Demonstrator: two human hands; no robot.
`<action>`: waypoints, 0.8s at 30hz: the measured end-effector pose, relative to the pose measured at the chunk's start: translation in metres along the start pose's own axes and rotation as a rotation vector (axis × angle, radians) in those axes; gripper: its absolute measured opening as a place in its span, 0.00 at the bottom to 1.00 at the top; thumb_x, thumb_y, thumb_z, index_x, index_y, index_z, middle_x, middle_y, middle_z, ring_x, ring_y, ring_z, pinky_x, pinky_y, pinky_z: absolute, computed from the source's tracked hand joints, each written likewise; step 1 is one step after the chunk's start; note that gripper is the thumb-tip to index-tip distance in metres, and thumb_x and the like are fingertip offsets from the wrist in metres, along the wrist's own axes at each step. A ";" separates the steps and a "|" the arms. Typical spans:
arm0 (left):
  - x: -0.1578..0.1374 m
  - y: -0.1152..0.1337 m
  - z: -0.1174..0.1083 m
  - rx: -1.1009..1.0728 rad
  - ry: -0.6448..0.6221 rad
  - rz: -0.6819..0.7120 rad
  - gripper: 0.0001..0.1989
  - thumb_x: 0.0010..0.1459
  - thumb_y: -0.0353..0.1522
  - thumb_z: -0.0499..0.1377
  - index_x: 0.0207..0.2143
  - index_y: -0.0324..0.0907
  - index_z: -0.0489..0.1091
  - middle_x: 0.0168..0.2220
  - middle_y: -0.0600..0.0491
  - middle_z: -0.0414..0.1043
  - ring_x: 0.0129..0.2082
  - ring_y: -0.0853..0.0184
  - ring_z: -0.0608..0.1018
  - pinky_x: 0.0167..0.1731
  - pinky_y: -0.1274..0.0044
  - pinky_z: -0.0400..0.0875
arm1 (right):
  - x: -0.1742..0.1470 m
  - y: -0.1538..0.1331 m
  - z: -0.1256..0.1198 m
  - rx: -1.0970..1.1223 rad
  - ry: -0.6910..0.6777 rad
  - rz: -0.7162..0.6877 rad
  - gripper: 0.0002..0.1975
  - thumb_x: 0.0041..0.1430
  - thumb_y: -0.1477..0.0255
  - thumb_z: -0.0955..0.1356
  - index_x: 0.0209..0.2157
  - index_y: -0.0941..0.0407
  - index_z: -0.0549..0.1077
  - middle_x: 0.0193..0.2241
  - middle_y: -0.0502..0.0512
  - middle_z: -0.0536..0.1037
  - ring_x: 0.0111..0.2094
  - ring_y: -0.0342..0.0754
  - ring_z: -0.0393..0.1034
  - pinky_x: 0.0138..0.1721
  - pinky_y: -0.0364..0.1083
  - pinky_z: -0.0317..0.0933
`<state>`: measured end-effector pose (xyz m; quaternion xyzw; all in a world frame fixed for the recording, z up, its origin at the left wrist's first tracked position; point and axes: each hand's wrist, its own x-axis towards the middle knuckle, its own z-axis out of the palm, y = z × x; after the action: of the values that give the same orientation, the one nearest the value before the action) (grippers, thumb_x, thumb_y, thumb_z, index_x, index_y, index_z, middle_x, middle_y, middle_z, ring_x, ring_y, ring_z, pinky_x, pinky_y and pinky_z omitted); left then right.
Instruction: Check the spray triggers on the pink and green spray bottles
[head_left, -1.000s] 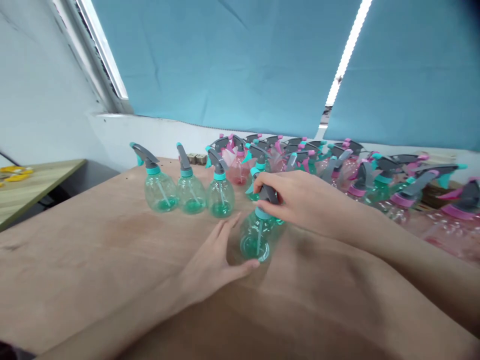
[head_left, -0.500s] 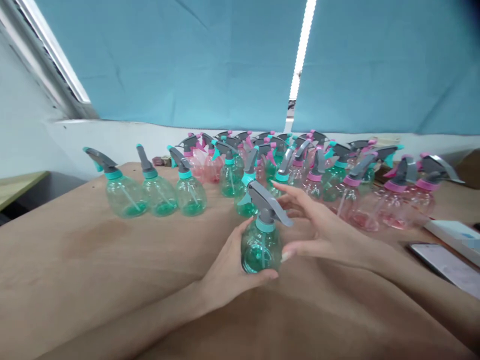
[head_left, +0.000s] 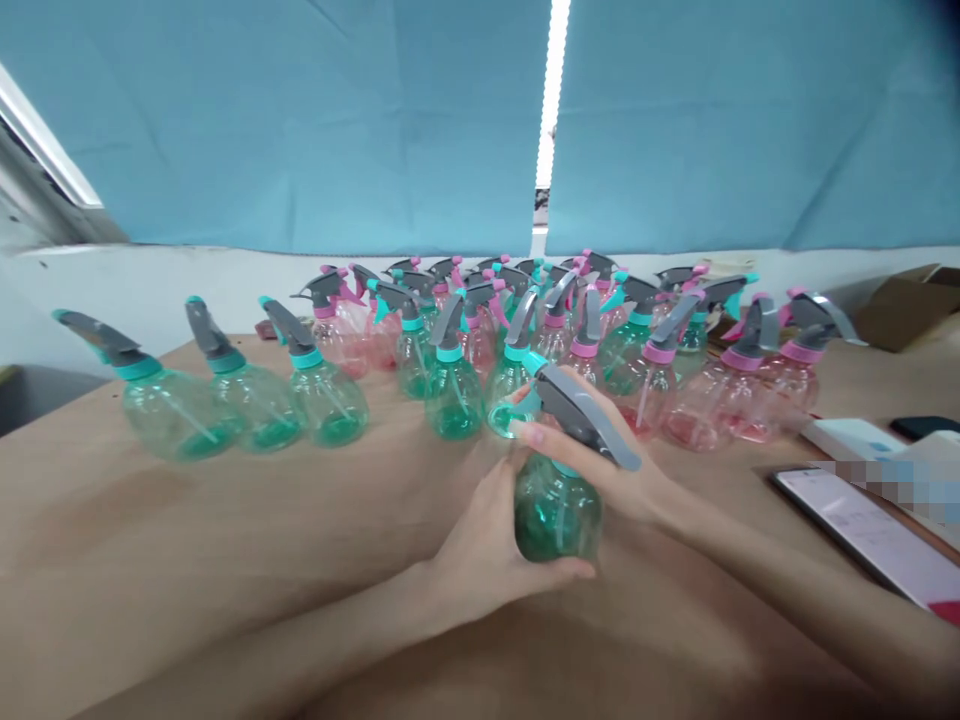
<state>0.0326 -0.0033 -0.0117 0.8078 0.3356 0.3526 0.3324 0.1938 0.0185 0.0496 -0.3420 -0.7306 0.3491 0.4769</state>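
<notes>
A green see-through spray bottle [head_left: 559, 520] with a grey and turquoise trigger head [head_left: 581, 410] is held up in front of me, over the table. My left hand [head_left: 480, 545] wraps round its round body from the left, the thumb along the lower front. Up at the neck, my right hand [head_left: 641, 480] is closed round it just under the trigger head, its thumb crossing the front. The other right fingers are partly hidden behind the head. Just behind stand a green bottle with liquid in it [head_left: 454, 405] and another green one [head_left: 504, 385].
Three green spray bottles [head_left: 330, 400] stand at the left of the brown table [head_left: 247, 560]. Several pink and green ones [head_left: 705, 410] crowd the back and right. A phone [head_left: 855, 530], a white box [head_left: 847, 438] and a cardboard box [head_left: 907, 305] lie right.
My right hand has moved from open beside the bottle to closed round its neck. The held bottle sits slightly further right, and the view has shifted right.
</notes>
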 end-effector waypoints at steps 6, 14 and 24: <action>0.011 -0.002 0.002 0.057 0.033 -0.055 0.47 0.44 0.46 0.71 0.61 0.45 0.51 0.59 0.42 0.61 0.61 0.47 0.63 0.58 0.53 0.61 | 0.009 0.008 -0.002 0.054 0.014 -0.013 0.11 0.60 0.62 0.69 0.41 0.53 0.70 0.36 0.49 0.73 0.33 0.45 0.66 0.37 0.48 0.61; 0.001 -0.010 -0.012 0.301 -0.109 -0.108 0.56 0.38 0.56 0.68 0.63 0.44 0.48 0.62 0.38 0.58 0.61 0.43 0.62 0.57 0.50 0.59 | 0.003 0.015 -0.009 0.028 -0.012 -0.103 0.10 0.54 0.76 0.65 0.39 0.51 0.70 0.28 0.47 0.69 0.26 0.45 0.61 0.32 0.48 0.59; -0.002 -0.018 -0.018 0.541 -0.277 -0.094 0.55 0.46 0.58 0.61 0.67 0.44 0.41 0.66 0.37 0.50 0.65 0.43 0.56 0.61 0.47 0.46 | 0.006 0.008 -0.018 -0.058 0.032 -0.128 0.05 0.55 0.74 0.66 0.35 0.52 0.68 0.26 0.46 0.70 0.25 0.44 0.62 0.27 0.46 0.57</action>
<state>0.0124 0.0105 -0.0167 0.8911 0.4057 0.1212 0.1636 0.2103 0.0309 0.0514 -0.3137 -0.7530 0.2913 0.4997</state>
